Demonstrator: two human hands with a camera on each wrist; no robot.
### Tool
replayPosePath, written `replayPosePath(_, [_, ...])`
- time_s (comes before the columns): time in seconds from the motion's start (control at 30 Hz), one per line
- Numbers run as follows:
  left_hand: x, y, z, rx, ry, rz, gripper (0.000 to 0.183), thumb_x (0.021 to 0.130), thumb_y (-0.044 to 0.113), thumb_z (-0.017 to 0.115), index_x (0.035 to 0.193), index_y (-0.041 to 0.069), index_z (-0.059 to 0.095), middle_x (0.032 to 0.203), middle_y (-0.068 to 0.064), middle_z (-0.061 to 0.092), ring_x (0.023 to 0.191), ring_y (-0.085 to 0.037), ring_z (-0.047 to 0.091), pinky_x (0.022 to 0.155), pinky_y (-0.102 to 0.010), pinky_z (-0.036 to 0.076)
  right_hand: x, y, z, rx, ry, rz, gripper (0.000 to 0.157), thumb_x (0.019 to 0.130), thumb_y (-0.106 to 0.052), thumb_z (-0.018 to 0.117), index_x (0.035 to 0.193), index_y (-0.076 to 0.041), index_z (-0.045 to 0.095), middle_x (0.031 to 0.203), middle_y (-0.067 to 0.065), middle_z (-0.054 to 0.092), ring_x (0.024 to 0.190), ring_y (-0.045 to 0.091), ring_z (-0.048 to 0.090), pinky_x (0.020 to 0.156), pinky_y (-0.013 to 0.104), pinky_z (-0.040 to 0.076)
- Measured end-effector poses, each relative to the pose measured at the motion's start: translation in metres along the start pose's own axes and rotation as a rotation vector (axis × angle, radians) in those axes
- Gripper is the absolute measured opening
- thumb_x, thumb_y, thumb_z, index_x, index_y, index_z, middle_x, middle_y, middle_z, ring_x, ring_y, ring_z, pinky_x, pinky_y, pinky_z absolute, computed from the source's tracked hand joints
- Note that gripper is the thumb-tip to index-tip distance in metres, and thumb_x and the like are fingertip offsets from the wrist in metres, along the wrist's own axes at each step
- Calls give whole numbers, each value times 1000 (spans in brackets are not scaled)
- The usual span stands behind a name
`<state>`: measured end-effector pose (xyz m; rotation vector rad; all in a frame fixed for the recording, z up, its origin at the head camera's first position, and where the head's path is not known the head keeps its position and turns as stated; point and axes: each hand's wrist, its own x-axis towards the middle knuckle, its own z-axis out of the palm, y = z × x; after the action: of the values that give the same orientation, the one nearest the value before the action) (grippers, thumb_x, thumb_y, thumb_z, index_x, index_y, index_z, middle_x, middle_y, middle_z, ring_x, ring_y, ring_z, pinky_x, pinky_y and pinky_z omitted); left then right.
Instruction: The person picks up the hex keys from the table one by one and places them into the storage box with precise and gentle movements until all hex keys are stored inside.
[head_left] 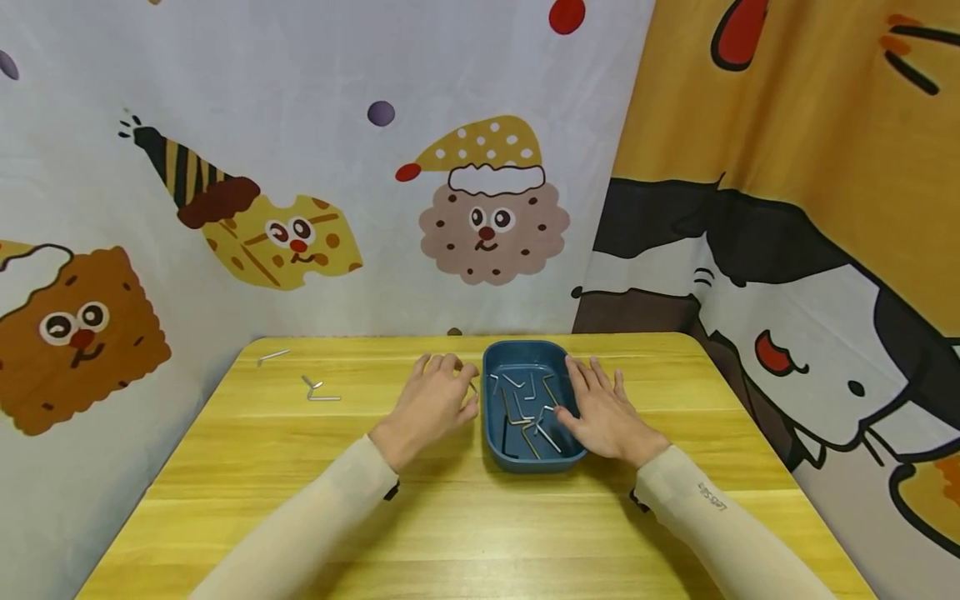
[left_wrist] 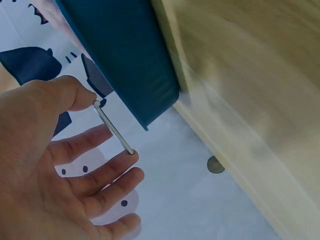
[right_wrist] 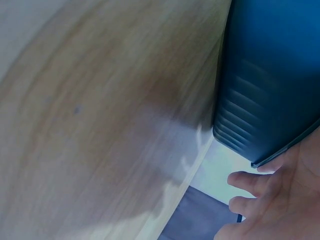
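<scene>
Between the thumb and fingertips of my left hand [head_left: 431, 406] is a small silvery hex key [left_wrist: 114, 129], seen end to end in the left wrist view. That hand hovers just left of a blue plastic bin [head_left: 534, 467]. Several L-shaped hex keys lie loose inside the bin, among them a black one [head_left: 506, 435] and brassy ones. My right hand [head_left: 609, 415] lies along the bin's right side, fingers extended, thumb over the rim. In the right wrist view its fingers reach the rim of the bin [right_wrist: 270, 85] and grasp no key.
On the left of the wooden table [head_left: 495, 542] lie a few more keys: one hex key [head_left: 273, 357] near the back corner, and a small group with another hex key [head_left: 325, 398] nearer. A printed cartoon curtain [head_left: 337, 108] hangs right behind the table's back edge.
</scene>
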<state>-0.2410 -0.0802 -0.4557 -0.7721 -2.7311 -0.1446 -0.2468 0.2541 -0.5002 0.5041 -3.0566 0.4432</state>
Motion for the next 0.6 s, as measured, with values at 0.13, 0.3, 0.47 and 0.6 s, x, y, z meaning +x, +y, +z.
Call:
replayPosePath(0.13, [5, 5, -2, 1, -22, 23, 38, 111, 37, 80, 141, 14, 77, 139, -15, 79, 136, -38, 75, 131, -68, 52, -1, 1, 0, 1, 0, 0, 93, 117, -46, 62, 186, -3, 18, 194, 26, 22, 182, 56, 9, 139, 89, 5])
replayPosePath(0.3, [11, 12, -5, -1, -65, 57, 36, 112, 37, 78, 140, 14, 76, 140, -14, 78, 137, -37, 74, 131, -67, 51, -1, 1, 1, 4, 3, -3, 93, 117, -47, 62, 186, -3, 18, 194, 25, 22, 182, 56, 10, 139, 89, 6])
replayPosePath(0.47, [19, 14, -5, 13, -101, 119, 33, 112, 34, 77, 139, 15, 76, 139, -14, 77, 133, -36, 74, 130, -65, 53, -1, 0, 0, 8, 4, -6, 93, 117, -45, 63, 186, -3, 18, 194, 26, 22, 181, 56, 10, 139, 90, 5])
replayPosePath(0.6, [27, 14, -9, 4, -161, 180, 36, 113, 35, 76, 144, 15, 74, 139, -13, 77, 134, -36, 73, 129, -64, 54, -1, 0, -1, 15, -2, -4, 93, 117, -45, 63, 186, -3, 17, 194, 26, 21, 182, 56, 9, 139, 89, 4])
